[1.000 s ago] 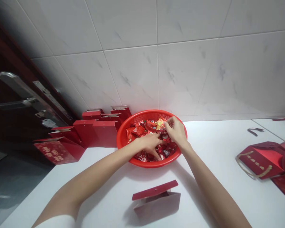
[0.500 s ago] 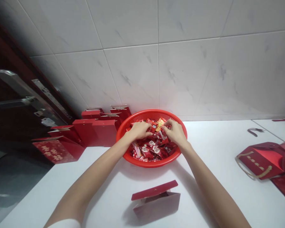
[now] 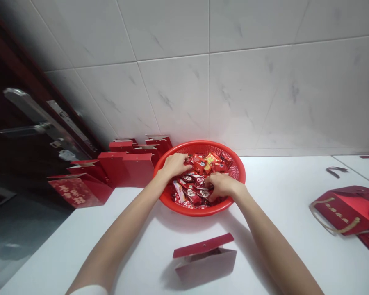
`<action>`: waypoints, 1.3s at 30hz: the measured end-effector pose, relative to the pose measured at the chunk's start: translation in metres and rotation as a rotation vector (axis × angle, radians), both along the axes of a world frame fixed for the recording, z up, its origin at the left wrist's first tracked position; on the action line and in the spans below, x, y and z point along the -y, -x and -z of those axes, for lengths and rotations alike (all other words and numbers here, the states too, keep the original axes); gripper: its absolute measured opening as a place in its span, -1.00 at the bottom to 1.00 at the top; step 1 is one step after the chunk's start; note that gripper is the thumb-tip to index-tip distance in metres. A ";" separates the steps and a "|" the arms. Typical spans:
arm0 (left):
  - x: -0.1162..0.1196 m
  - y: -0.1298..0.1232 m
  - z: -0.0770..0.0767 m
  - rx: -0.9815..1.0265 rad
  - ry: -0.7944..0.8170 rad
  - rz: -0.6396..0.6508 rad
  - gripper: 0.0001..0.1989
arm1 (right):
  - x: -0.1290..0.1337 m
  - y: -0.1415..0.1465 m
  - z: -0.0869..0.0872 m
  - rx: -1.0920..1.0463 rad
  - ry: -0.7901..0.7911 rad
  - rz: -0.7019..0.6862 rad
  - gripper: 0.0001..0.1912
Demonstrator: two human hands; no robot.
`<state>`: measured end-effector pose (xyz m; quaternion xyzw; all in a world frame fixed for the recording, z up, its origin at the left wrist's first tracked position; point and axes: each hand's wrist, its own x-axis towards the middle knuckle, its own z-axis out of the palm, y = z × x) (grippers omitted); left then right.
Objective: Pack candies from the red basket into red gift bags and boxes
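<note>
Both hands reach into a round red plastic basket heaped with red-wrapped candies. My left hand lies on the candies at the basket's left side, its fingers curled; what they hold, if anything, is hidden. Over the right part of the pile is my right hand, thumb and fingers apart among the wrappers, with nothing clearly held. A yellow and red packet rests at the back of the pile. In front of the basket stands a small red and pink paper box, its lid partly raised.
Several red paper bags stand at the left, near a dark door with a metal handle. On the right of the white table lie a red box with a rope handle and a dark strip. Behind rises a tiled wall.
My right hand has moved down and toward the front of the pile, uncovering the packets at the back. My left hand has shifted slightly left and up. The view has shifted a little.
</note>
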<state>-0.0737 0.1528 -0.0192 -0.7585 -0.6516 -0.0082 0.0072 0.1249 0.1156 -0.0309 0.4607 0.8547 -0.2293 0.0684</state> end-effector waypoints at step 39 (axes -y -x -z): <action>-0.004 0.006 -0.001 1.069 -0.003 0.205 -0.53 | -0.008 -0.012 0.006 -1.112 0.023 0.286 -0.78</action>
